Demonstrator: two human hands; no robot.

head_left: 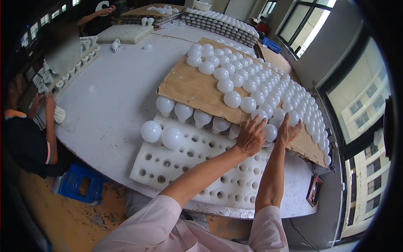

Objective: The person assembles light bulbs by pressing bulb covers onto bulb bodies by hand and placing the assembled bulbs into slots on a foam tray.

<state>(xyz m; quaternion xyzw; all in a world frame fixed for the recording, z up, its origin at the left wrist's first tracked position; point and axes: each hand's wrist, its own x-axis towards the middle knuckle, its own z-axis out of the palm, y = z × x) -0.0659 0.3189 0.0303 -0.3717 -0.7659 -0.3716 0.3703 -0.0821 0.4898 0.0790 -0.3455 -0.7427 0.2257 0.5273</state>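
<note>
Rows of white round light bulbs [232, 100] rest on a brown cardboard sheet [189, 94], domes up. My left hand [252, 136] is at the sheet's near edge, its fingers apart and touching the closest domes; one bulb [270, 132] sits right beside its fingertips. To its right, my right hand [289, 131] reaches in among the domes with fingers spread. Neither hand visibly grips a bulb, though the undersides of the fingers are hidden. Below my arms lies a white foam tray [201, 168] with rows of holes. Two bulbs [172, 137] stand at its left end.
Under the cardboard, more bulbs [183, 112] stand base down. A person [31, 138] works at the left beside a rack of bulb parts [77, 67]. Stacked trays of bulbs [220, 27] fill the table's far side. A blue stool [82, 185] stands on the floor; windows line the right.
</note>
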